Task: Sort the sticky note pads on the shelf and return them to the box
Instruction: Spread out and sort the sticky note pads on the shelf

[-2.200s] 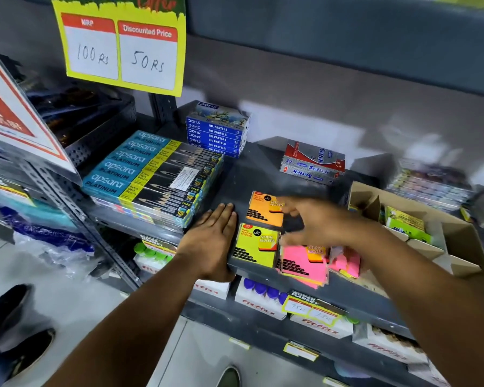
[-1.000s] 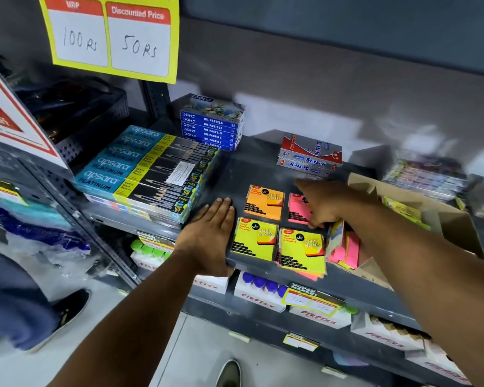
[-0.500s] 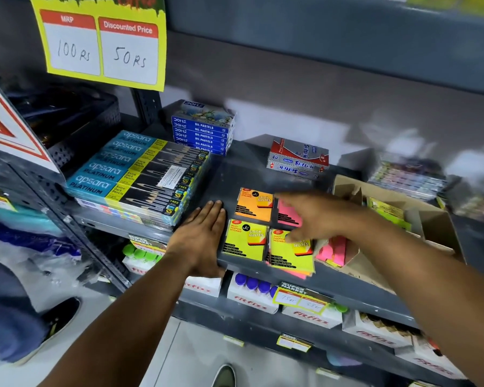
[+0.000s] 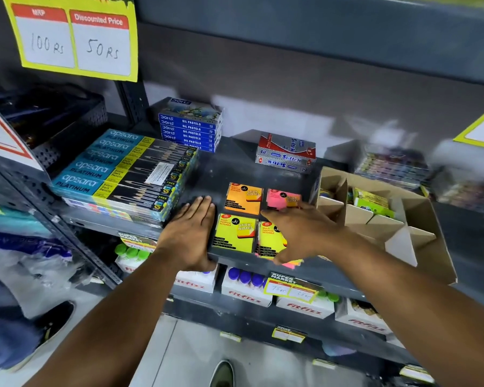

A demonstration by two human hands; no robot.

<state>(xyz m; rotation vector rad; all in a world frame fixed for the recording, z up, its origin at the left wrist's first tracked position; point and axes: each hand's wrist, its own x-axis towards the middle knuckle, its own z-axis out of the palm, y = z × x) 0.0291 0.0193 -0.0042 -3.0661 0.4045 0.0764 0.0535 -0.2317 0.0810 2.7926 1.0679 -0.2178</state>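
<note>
Sticky note pads lie in a square on the grey shelf (image 4: pixel 221 166): an orange pad (image 4: pixel 243 199) and a pink pad (image 4: pixel 281 199) behind, a yellow pad (image 4: pixel 234 233) and a second yellow pad (image 4: pixel 268 237) in front. My left hand (image 4: pixel 192 233) lies flat on the shelf, touching the left yellow pad's edge. My right hand (image 4: pixel 299 233) spreads over the right yellow pad, fingers apart, covering part of it. Pink and orange sheets (image 4: pixel 292 263) stick out beneath it. The cardboard box (image 4: pixel 419 216) with dividers stands to the right, holding green pads (image 4: pixel 370 202).
Pencil boxes (image 4: pixel 123 171) are stacked at the left, oil pastel boxes (image 4: pixel 192 127) behind, a red and silver carton (image 4: pixel 287 155) at the back. Glue boxes (image 4: pixel 246 291) fill the shelf below. A price sign (image 4: pixel 73 37) hangs above. A shoe (image 4: pixel 53 325) shows at bottom left.
My right hand set a pink pad behind the right yellow pad, then drew back and lowered over that yellow pad. The loose pink pads beside the box are gone from view. My left hand stayed put.
</note>
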